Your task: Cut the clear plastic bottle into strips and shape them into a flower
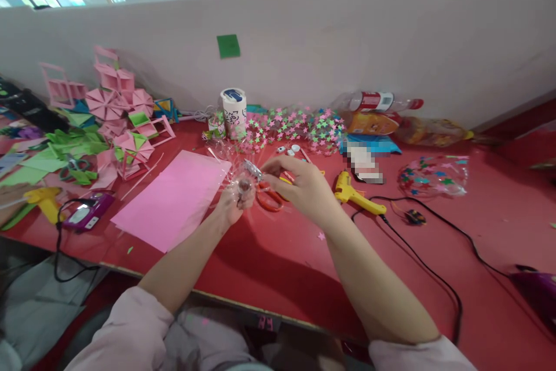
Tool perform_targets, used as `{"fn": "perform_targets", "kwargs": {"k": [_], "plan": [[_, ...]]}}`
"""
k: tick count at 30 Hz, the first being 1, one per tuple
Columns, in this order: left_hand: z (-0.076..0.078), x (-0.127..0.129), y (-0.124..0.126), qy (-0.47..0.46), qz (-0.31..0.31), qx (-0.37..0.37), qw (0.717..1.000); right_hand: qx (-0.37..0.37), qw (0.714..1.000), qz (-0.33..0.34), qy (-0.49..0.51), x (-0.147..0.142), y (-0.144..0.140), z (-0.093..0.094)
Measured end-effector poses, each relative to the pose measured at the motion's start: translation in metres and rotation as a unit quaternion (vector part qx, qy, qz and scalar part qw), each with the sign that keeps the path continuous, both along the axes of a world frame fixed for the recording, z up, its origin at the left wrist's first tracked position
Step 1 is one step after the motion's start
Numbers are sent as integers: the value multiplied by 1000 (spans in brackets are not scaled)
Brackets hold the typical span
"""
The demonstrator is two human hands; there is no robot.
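My left hand (234,202) is closed around a clear, shiny plastic piece (244,187) with a round opening; thin glinting strips seem to spread out from it. Just above, my right hand (299,186) pinches a small silvery, foil-like piece (252,169) between thumb and fingers, close to the opening. Whether the two pieces touch, I cannot tell. Orange-handled scissors (270,197) lie on the table behind my hands, partly hidden by the right one. To the left of my left hand are pink paper sheets (174,197).
Right of my hands lies a yellow glue gun (358,194), its black cord crossing the red table (282,267). Star-filled clear plastic (295,128), a white canister (234,113) and bottles (382,101) line the wall. Pink paper models (117,99) and another yellow glue gun (46,203) occupy the left.
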State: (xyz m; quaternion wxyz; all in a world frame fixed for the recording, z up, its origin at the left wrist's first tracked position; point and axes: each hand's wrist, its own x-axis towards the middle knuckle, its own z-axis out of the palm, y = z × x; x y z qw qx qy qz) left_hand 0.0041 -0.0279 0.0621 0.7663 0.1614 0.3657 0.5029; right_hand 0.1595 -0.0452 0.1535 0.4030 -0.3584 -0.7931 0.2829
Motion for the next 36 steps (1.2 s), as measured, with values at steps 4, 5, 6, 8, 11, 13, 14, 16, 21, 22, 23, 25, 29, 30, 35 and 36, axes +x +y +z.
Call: {"fn": "perform_targets", "kwargs": {"k": [4, 5, 6, 8, 11, 13, 14, 16, 21, 22, 23, 25, 29, 30, 35, 36], "plan": [[-4, 1, -1, 0, 6, 11, 1000, 11, 1000, 1, -15, -4, -1, -5], [-5, 1, -1, 1, 8, 16, 1000, 18, 1000, 0, -18, -6, -1, -6], [-6, 2, -1, 2, 9, 21, 1000, 24, 999, 0, -22, -7, -1, -7], [-6, 2, -2, 2, 8, 24, 1000, 34, 999, -1, -25, -9, -1, -9], [-6, 2, -3, -2, 9, 24, 1000, 35, 999, -6, -17, -10, 0, -10], [-5, 1, -3, -3, 8, 23, 1000, 26, 1000, -8, -11, -11, 0, -10], [-5, 1, -3, -3, 7, 23, 1000, 19, 1000, -9, -8, -11, 0, -10], [-5, 1, -2, -2, 7, 20, 1000, 1, 1000, -9, -2, -12, 0, -9], [-5, 1, -2, -6, 8, 25, 1000, -61, 998, -2, 33, -14, -2, -8], [-4, 1, -2, -9, 7, 22, 1000, -69, 997, -1, 41, -14, -2, -8], [-4, 1, -3, -13, 3, 17, 1000, -72, 996, -3, 48, -15, -2, -9], [-2, 0, -3, -21, -4, 9, 1000, -61, 996, -13, 60, -15, -2, -10], [-1, -2, -4, -25, -5, 11, 1000, 0, 999, -10, 47, -16, -2, -15], [-1, -2, -4, -25, -2, 12, 1000, 15, 999, -4, 36, -16, -2, -15], [-6, -3, -1, -37, 24, 3, 999, 57, 998, 13, 0, -17, -2, -16], [-6, -3, -1, -42, 29, 1, 999, 64, 998, 16, -5, -17, -2, -17]]}}
